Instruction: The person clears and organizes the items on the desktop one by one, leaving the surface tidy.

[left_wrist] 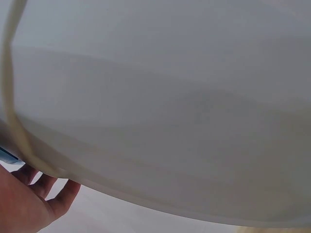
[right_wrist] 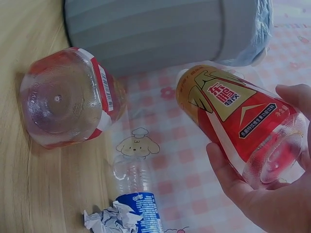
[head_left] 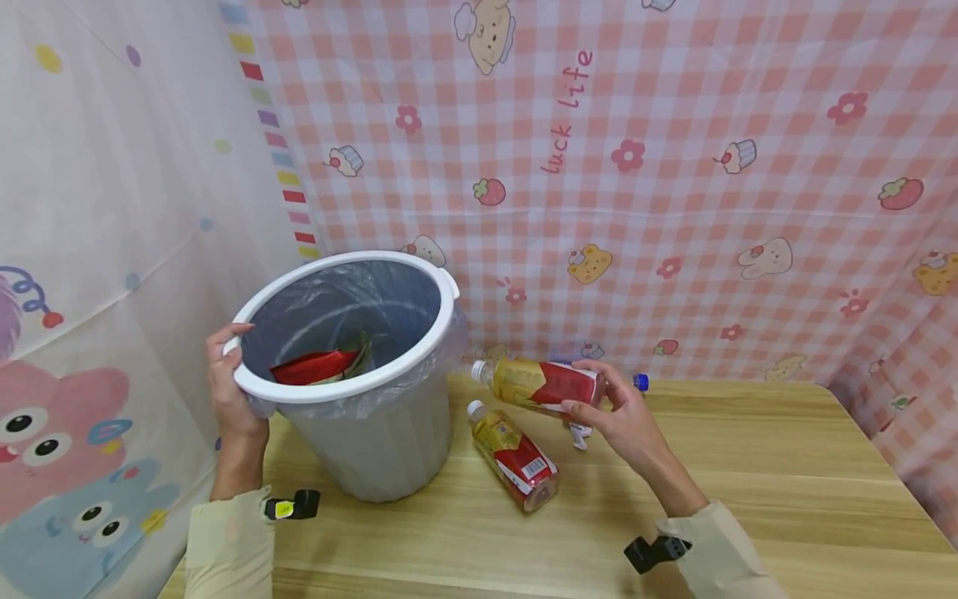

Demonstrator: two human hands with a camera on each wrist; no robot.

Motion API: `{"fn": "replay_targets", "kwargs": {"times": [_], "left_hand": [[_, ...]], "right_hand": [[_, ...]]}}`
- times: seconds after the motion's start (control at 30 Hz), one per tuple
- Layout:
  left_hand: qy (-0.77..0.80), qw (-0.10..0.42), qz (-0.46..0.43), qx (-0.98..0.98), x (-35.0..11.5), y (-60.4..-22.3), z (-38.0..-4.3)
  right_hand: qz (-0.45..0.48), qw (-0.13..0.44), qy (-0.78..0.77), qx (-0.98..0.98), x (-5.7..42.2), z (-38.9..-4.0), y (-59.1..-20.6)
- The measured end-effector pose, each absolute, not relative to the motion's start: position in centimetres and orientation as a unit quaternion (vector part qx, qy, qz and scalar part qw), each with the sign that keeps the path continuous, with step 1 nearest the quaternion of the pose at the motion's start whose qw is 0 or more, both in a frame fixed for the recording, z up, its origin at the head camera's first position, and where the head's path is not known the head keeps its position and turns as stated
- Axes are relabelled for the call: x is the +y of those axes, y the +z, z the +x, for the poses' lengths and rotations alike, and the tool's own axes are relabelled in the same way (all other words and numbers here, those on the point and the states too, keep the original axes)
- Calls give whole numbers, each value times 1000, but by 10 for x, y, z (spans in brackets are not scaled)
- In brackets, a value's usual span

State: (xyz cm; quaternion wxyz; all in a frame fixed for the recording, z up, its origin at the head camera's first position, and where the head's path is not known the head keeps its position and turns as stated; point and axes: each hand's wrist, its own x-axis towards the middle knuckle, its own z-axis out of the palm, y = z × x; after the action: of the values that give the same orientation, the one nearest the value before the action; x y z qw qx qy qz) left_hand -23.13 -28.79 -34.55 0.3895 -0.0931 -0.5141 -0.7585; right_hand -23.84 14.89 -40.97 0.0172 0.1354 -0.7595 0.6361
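Note:
A grey trash bin (head_left: pixel 374 449) with a white rim and a clear liner leans tilted on the table. My left hand (head_left: pixel 238 399) grips its rim at the left; in the left wrist view my fingers (left_wrist: pixel 65 199) curl at the edge of the bin wall. My right hand (head_left: pixel 624 420) holds a plastic drink bottle (head_left: pixel 535 384) with a red and gold label, just right of the bin, its white cap towards the bin. A second such bottle (head_left: pixel 516 462) lies on the table below it. Inside the bin is a red wrapper (head_left: pixel 314 367).
Behind the held bottle lie a clear bottle with a blue label (right_wrist: pixel 146 211) and crumpled paper (right_wrist: pixel 114 219); its blue cap (head_left: pixel 640 382) shows in the head view. A checked pink cloth (head_left: pixel 703 274) hangs at the back edge of the wooden table (head_left: pixel 786 466).

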Motion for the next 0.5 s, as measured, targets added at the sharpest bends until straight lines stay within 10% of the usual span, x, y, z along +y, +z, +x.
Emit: {"fn": "replay_targets", "kwargs": {"times": [0.5], "left_hand": [[-760,393,-92,-510,-287,-344,-230]], "right_hand": [[162,35,634,-755,152,-239,-397]]}}
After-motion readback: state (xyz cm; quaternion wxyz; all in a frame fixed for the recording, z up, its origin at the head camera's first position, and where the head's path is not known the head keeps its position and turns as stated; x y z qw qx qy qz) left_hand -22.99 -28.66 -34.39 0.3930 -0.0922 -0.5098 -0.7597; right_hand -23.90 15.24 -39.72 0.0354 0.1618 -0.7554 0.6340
